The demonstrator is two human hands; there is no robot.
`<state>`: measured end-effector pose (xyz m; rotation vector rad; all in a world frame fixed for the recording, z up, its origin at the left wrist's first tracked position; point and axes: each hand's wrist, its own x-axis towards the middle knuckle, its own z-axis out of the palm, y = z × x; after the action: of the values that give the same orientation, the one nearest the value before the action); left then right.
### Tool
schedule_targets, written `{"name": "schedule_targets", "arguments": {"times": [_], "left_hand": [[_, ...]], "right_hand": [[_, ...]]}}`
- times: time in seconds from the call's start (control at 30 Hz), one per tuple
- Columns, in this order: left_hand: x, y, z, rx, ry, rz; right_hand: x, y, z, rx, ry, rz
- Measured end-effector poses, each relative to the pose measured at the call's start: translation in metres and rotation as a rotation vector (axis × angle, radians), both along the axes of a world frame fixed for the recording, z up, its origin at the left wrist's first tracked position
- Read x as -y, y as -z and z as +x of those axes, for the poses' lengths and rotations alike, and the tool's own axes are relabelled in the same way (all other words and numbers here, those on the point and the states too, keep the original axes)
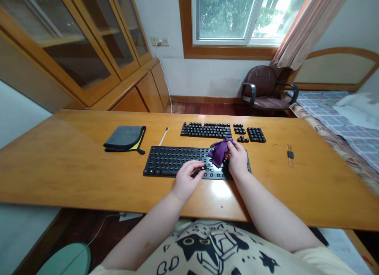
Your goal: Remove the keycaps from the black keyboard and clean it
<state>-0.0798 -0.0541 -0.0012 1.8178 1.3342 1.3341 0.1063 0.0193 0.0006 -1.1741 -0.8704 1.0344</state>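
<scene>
A black keyboard [166, 158] lies across the near middle of the desk, with most of its keycaps off and the key mounts showing. My left hand [187, 178] is over its front edge, thumb and fingers curled around what looks like a small black keycap [203, 168]; the fingers partly hide it. In my right hand [237, 159] a crumpled purple cloth [219, 152] is pinched between thumb and fingers, above the keyboard's right part. Loose black keycaps [205, 130] stand in keyboard order behind it, with the number-pad caps [256, 134] at their right.
Left of the keyboard lies a folded grey cloth [124, 137] with a yellow inside. Behind the keyboard rests a thin white brush [163, 136] with a dark head. A wire keycap puller [290, 154] is on the right side of the wooden desk [74, 172].
</scene>
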Motion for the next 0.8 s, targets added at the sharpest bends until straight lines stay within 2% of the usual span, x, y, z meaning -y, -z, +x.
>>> {"name": "schedule_targets", "arguments": {"times": [0.17,0.33,0.53,0.8], "left_hand": [[0.001,-0.008,-0.015,-0.267,0.069,0.052],[0.004,-0.002,-0.019,-0.495,0.151,0.033],[0.004,0.000,-0.010,-0.543,0.102,0.033],[0.006,0.003,-0.023,-0.557,0.060,-0.022]], "right_hand": [[-0.004,0.002,0.003,-0.015,0.034,0.013],[-0.002,0.001,0.002,-0.025,0.014,0.024],[-0.001,0.002,0.002,-0.004,0.015,0.010],[-0.001,0.002,0.002,-0.021,-0.005,0.015]]}}
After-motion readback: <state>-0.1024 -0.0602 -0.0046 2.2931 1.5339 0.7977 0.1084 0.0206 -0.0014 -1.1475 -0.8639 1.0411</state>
